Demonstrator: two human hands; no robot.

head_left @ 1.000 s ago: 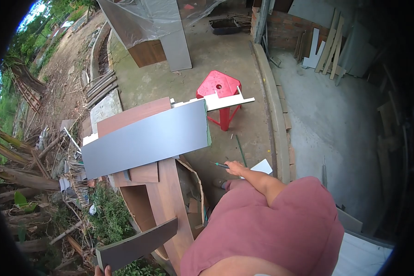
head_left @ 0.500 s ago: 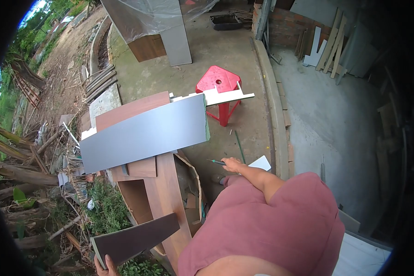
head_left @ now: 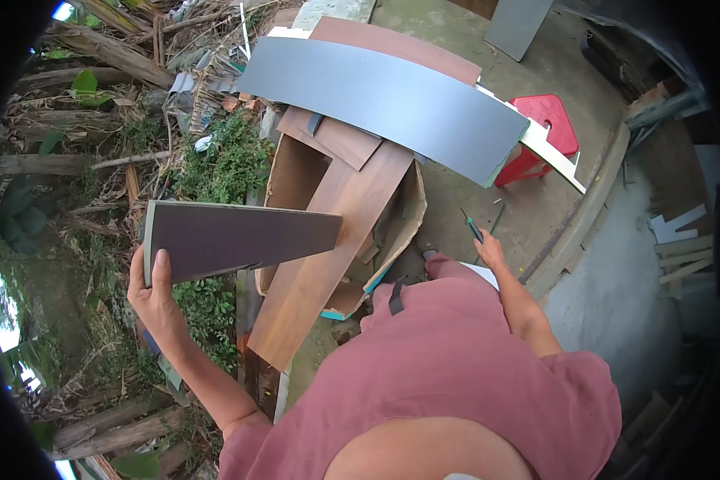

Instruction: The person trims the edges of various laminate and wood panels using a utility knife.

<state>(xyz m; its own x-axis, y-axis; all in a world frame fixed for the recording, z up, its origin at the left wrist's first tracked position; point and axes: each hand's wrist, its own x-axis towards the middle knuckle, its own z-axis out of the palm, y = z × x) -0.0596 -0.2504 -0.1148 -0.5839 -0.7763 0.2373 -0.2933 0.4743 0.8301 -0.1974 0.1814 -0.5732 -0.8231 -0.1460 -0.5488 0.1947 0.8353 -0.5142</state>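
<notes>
My left hand [head_left: 158,298] grips one end of a dark brown board [head_left: 244,244], thumb on its face. The board is held on edge, its far end over a wood-grain plank [head_left: 324,260]. That plank lies across an open cardboard box [head_left: 408,212]. In my right hand [head_left: 490,250], low beside my leg, is a slim tool with a black-and-green handle [head_left: 474,230] and a thin metal tip. Its exact kind is too small to tell. A long grey panel [head_left: 384,108] lies beyond the box, over a reddish-brown board [head_left: 400,48].
A red plastic stool [head_left: 546,120] supports a white strip [head_left: 554,156] at the panel's right end. Plants [head_left: 228,160] and dry stalks border the left side. A raised concrete edge [head_left: 572,232] runs along the right, with white and wooden offcuts [head_left: 684,248] beyond it.
My view has turned toward the left, bringing my left arm fully into sight. The dark board has been raised and levelled in my left hand. My right hand still holds the slim tool.
</notes>
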